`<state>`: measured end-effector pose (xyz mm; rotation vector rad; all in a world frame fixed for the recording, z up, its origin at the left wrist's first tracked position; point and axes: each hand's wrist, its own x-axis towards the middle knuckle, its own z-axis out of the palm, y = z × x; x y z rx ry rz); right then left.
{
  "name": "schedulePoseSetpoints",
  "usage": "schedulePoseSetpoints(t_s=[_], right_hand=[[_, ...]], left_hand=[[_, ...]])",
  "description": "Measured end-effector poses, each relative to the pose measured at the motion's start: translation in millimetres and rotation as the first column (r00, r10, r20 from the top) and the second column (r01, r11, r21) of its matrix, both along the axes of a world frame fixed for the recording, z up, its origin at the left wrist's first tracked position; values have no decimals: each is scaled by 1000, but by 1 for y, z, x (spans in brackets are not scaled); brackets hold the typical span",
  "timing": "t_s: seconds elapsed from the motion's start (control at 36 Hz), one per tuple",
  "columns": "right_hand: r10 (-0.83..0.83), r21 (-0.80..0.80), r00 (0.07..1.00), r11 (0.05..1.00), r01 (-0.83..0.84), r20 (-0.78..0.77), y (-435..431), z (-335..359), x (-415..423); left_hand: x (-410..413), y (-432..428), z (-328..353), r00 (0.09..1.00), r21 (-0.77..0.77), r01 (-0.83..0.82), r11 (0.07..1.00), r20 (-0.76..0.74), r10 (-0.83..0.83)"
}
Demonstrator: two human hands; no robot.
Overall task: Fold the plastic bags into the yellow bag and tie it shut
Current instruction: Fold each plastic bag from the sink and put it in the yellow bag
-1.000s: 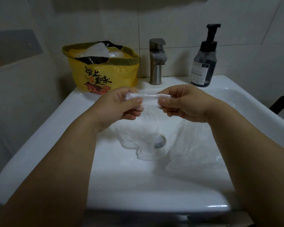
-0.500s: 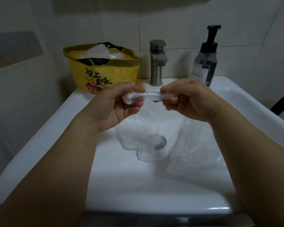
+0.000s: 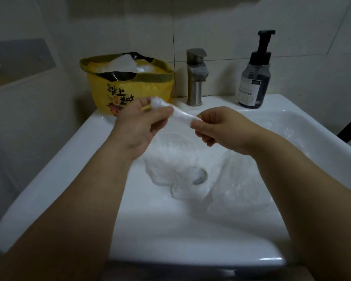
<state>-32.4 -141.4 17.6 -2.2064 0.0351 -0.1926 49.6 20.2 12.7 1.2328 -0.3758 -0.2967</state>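
Strip of clear plastic bag (image 3: 181, 114), twisted thin above the sink (image 3: 73, 159): you pinch one end in each closed hand, left hand (image 3: 139, 123), right hand (image 3: 217, 128); keep it taut, roll compactly, then tuck into the open yellow bag (image 3: 128, 86) behind.

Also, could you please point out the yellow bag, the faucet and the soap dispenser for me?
yellow bag (image 3: 150, 92): head view, on its front wall.
faucet (image 3: 195, 90): head view, on its upright body.
soap dispenser (image 3: 253, 84): head view, on the bottle's label.
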Motion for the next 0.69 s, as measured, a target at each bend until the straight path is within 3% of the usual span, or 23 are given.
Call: schedulePoseSetpoints(t_s=[0.06, 0.11, 0.14, 0.19, 0.25, 0.36, 0.44, 0.61, 0.69], right_hand=[[-26, 98, 997, 995, 19, 76, 9, -2, 4], [-49, 162, 991, 986, 28, 127, 18, -8, 8], [-50, 191, 990, 981, 24, 135, 21, -11, 10], [-26, 258, 992, 966, -7, 122, 26, -14, 11], [30, 324, 995, 944, -60, 96, 28, -17, 12], [94, 344, 991, 931, -121, 93, 29, -18, 11], [101, 385, 992, 915, -121, 73, 28, -15, 12], [116, 439, 993, 891, -118, 32, 28, -17, 14], [115, 457, 993, 883, -108, 14, 27, -19, 14]], left_hand=[[-3, -8, 0, 996, -230, -28, 973, -91, 7], [-6, -13, -2, 990, -314, 5, 949, -135, -50], [-8, -15, -5, 989, -261, 60, 963, -116, -94], [-13, -19, -13, 979, -7, 200, 980, -45, -200], [-19, -25, -19, 965, 185, 260, 948, -12, -262], [-17, -28, -15, 980, 193, 198, 961, -67, -189], [-11, -23, -10, 975, 61, 205, 977, -97, -198], [-3, -16, 2, 950, -274, -24, 962, -305, -63], [-2, -12, 2, 950, -285, -109, 952, -313, 15]])
